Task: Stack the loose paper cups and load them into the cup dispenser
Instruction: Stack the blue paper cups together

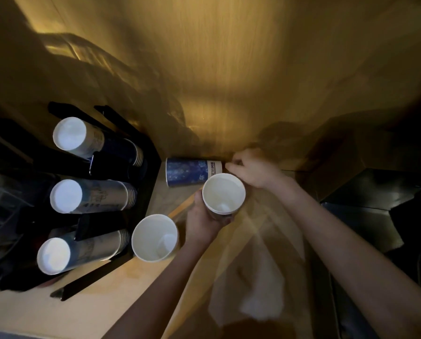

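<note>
My left hand (202, 221) grips a white paper cup (223, 193) from below, its mouth facing up; it looks like a short stack. Just behind it a blue patterned cup (189, 172) lies on its side by the wall. My right hand (251, 167) is at that cup's right end, fingers touching or nearly touching it. Another white cup (155, 238) stands upright on the counter, left of my left hand. The black cup dispenser (141, 192) at the left holds three stacks of cups (92, 195), their bottoms toward me.
A wooden wall (229, 81) rises right behind the lying cup. A dark metal surface (366, 216) sits at the right beside the light counter (45, 311). Dim clutter fills the far left edge.
</note>
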`<action>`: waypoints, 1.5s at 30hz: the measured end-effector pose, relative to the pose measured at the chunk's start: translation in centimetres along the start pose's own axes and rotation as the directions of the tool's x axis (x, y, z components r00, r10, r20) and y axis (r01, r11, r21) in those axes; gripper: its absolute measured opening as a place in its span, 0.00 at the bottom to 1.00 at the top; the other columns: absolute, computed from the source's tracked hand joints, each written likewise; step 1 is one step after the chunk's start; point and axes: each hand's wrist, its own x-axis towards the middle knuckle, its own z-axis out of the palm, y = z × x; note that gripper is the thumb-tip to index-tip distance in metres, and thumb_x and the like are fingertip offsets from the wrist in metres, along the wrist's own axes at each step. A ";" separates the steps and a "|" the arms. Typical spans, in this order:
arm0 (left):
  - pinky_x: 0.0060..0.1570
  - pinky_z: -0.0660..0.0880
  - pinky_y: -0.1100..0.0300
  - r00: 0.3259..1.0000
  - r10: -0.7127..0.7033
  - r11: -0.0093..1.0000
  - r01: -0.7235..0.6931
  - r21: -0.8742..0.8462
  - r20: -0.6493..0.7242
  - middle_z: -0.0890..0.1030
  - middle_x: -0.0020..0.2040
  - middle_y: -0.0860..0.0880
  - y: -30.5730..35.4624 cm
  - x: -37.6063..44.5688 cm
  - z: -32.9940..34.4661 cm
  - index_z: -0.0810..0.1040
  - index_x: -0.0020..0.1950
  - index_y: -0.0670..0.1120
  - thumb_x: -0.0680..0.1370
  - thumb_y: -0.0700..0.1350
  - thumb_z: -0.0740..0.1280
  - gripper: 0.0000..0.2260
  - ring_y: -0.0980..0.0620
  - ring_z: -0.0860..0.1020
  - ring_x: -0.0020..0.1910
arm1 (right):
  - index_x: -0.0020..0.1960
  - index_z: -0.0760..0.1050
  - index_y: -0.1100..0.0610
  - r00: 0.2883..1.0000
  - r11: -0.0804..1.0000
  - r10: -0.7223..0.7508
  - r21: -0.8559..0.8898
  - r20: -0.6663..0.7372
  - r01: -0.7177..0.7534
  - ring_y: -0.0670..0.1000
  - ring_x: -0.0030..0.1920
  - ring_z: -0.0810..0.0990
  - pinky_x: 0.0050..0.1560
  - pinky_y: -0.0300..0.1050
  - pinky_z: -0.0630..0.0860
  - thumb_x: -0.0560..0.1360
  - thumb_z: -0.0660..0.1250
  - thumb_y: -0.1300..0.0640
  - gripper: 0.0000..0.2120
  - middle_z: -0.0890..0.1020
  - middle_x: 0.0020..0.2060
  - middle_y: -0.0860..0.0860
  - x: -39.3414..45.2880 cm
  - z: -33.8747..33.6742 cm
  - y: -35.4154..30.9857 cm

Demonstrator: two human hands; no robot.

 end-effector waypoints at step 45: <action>0.46 0.68 0.62 0.994 0.069 0.998 -0.070 0.010 0.086 0.75 0.53 0.49 -0.5 -0.4 -1.0 0.65 0.58 0.41 0.61 0.43 0.79 0.33 0.52 0.73 0.52 | 0.51 0.72 0.52 0.995 0.631 0.096 0.775 -0.030 -0.037 0.45 0.41 0.79 0.42 0.36 0.77 0.67 0.73 0.59 0.16 0.80 0.45 0.50 -2.5 -3.6 0.3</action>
